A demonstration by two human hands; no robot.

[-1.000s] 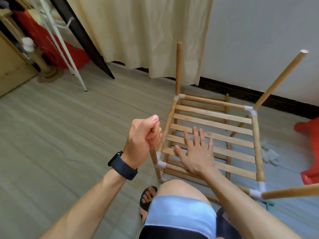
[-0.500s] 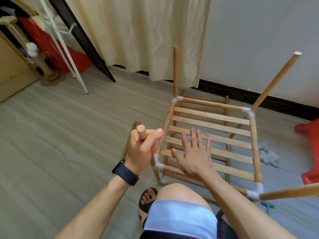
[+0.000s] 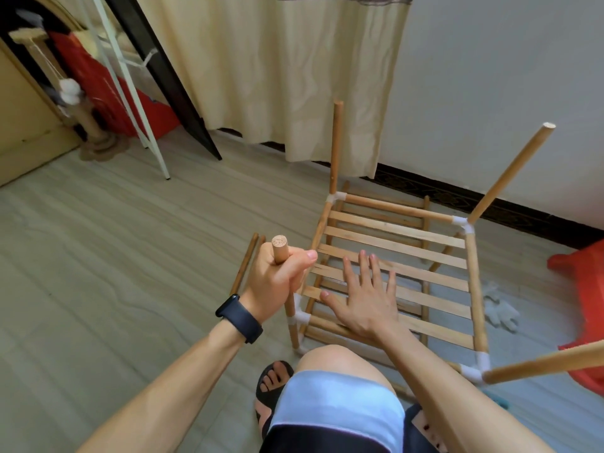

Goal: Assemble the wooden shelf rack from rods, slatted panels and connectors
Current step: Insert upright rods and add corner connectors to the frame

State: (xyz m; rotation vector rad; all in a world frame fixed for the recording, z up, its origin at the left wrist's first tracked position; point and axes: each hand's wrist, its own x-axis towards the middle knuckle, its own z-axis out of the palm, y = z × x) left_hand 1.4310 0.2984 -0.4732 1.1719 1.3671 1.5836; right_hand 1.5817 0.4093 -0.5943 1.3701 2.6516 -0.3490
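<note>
The part-built wooden rack [image 3: 470, 279] stands on the floor in front of my knee, a slatted panel [image 3: 421, 243] framed by rods with white corner connectors [image 3: 299, 318]. Upright rods rise from its corners, one at the back left [image 3: 336, 142] and one leaning at the back right [image 3: 510, 174]. My left hand [image 3: 277, 279] grips the near-left upright rod [image 3: 280, 248] just under its top end. My right hand [image 3: 362, 295] lies flat, fingers spread, on the slats near that corner. A second slatted panel shows beneath the upper one.
Two loose rods [image 3: 245, 266] lie on the floor left of the rack. White gloves [image 3: 500, 308] and a red plastic stool [image 3: 585, 308] sit to the right. A cream curtain [image 3: 294, 76] and white wall are behind; a white metal stand [image 3: 130, 86] is far left.
My left hand slid down the near-left rod, so the rod's top end now sticks out above my fist. My right hand stayed flat on the slats. The view shifted slightly.
</note>
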